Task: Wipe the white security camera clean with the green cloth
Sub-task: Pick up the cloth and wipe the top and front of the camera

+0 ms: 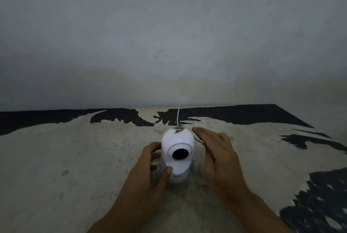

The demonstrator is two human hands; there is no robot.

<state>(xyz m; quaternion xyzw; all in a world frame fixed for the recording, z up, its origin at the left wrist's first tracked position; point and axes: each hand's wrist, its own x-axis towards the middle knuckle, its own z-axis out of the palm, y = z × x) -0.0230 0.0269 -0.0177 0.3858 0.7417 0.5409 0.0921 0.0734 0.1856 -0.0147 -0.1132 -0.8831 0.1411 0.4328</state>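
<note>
The white security camera (177,154) stands upright on a worn tabletop, its round black lens facing me. A dark smudge marks its top. My left hand (150,172) grips its left side and base, thumb across the front. My right hand (216,155) lies flat against the camera's right side. It presses a thin pale edge of the green cloth (198,140) to the body; most of the cloth is hidden under the palm.
A white cable (178,115) runs from behind the camera to the wall. The table (75,157) is pale with peeling black patches at the back and right. A plain grey wall (169,35) stands just behind.
</note>
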